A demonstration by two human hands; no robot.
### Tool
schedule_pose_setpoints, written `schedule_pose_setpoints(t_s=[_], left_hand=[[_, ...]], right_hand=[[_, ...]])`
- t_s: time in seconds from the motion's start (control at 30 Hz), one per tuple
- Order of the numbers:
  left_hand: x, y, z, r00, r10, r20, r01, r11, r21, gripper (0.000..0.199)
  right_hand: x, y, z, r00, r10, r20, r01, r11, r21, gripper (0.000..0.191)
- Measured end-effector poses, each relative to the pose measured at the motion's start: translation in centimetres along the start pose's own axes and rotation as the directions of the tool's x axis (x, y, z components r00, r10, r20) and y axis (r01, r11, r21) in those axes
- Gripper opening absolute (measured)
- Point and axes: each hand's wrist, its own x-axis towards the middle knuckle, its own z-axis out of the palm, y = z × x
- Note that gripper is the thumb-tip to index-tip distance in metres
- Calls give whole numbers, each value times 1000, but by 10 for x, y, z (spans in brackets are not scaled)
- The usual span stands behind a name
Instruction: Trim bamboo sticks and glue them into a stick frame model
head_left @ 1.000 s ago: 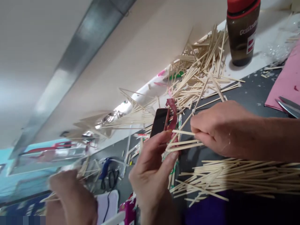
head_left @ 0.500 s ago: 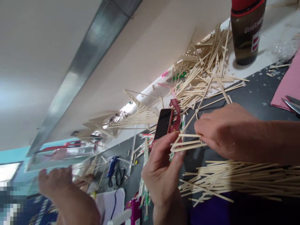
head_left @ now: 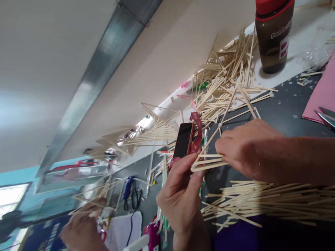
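Note:
Pale thin wooden sticks joined into an angular frame [head_left: 209, 161] are between my hands. My left hand [head_left: 180, 200] pinches the frame's pointed corner, where several sticks meet, between thumb and fingers. On the other side, my right hand [head_left: 243, 150] is closed around the far ends of those sticks; its fingertips are partly hidden. From the frame, more sticks reach up to a whitish joint [head_left: 220, 125] above my right hand. Below my hands a bundle of loose sticks [head_left: 261, 200] lies on the dark table.
A phone [head_left: 183, 141] with a red strap lies behind my left hand. Farther back are a stick pile [head_left: 222, 76] and a red-lidded bottle [head_left: 273, 45]. Scissors [head_left: 327, 116] rest on pink material [head_left: 319, 90]. At left are a blue glue gun [head_left: 128, 187] and another person's hand [head_left: 81, 226].
The frame and my hands have shifted only slightly, with both grips kept. The other person's hand at lower left has moved down and right, near some sticks.

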Motion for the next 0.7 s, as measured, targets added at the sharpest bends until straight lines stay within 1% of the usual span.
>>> schedule_pose_setpoints(t_s=[0.1,0.2,0.43,0.57,0.7], left_hand=[[0,-1,-1,1000,-7,8,7,999,39,20],[0,-1,-1,1000,-5,4,5,999,46,20],[0,1,0,1000,-10,7,10,999,40,20],[0,1,0,1000,0,-8,0,1000,10,20],[-1,-2,0,1000,9,7,-9,1000,11,19]], right_hand=[[0,1,2,1000,-6,-11,5,1000,-22,13],[0,3,5,998,-39,-46,38,999,-4,11],[-1,2,7,995,-38,-91,41,999,24,21],[1,1,5,998,-25,-53,26,999,26,19],[3,2,4,999,-35,-32,36,999,31,16]])
